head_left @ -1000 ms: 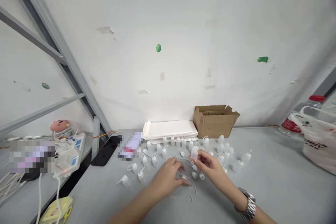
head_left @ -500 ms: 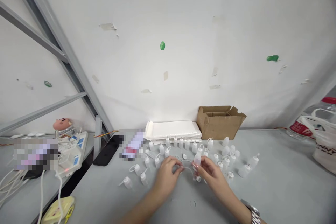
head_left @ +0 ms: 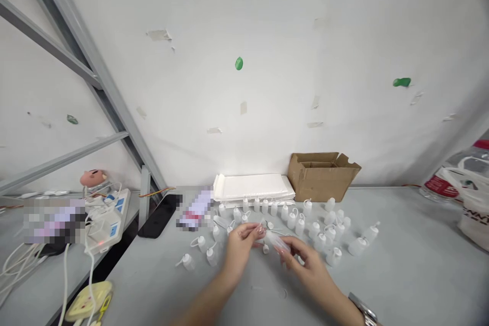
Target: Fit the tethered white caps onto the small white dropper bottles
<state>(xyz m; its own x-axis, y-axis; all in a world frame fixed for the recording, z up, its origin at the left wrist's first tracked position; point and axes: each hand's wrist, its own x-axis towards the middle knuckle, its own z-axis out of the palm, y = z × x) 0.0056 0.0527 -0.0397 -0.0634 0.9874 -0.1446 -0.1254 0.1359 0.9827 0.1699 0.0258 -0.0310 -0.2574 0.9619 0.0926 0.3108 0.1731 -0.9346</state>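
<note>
A small translucent squeeze bottle [head_left: 278, 240] lies tilted between my hands, slightly blurred. My right hand [head_left: 303, 260] is closed around its body. At its upper left end, the thumb and fingertips of my left hand [head_left: 244, 242] are pinched together on the nozzle end; the exact contact is partly hidden by the fingers. A small white cap [head_left: 265, 249] shows just below the left fingertips. Around both hands stand several similar bottles, such as a strapped-cap bottle [head_left: 300, 225] behind and a capped bottle [head_left: 333, 256] to the right.
A cardboard box [head_left: 321, 183] and a stack of white padded envelopes [head_left: 252, 188] stand against the wall. Left are a black phone [head_left: 159, 216], a power strip [head_left: 118, 219] and cables. A plastic bag [head_left: 473, 214] sits at right. A thin ring-like scrap [head_left: 284, 293] lies in front.
The bottle in my right hand has gone from upright to tilted leftward. My left fingertips have come together at its nozzle end. The view has shifted slightly.
</note>
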